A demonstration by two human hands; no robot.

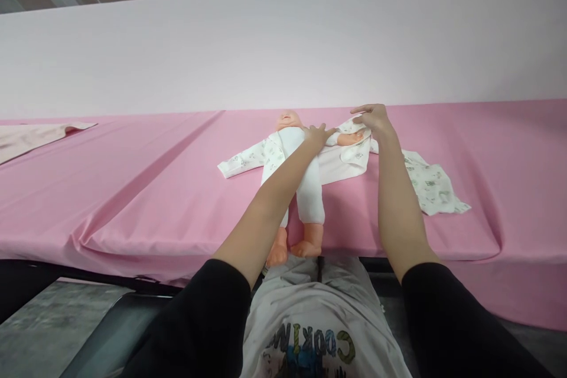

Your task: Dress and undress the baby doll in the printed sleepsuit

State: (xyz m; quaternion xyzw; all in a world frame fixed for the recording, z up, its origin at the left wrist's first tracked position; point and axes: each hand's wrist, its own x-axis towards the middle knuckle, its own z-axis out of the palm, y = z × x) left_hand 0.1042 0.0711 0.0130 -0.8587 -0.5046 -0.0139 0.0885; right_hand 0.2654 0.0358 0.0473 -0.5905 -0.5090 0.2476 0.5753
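Observation:
A baby doll (310,195) with a white body lies on its back, its feet at the table's front edge. A white printed baby top (345,165) is spread under and around it, with one sleeve stretched out to the left. My left hand (318,136) rests on the doll's upper body near its arm, fingers spread. Beside the doll's hand (351,138), my right hand (374,118) has its thumb and fingers closed on the edge of the printed top. The doll's head is partly visible at the top of its body.
A pink cloth (168,201) covers the table. Right of my right forearm lies a crumpled printed garment (432,183). A pale cloth (31,139) lies at the far left. A white partition (283,53) stands behind the table.

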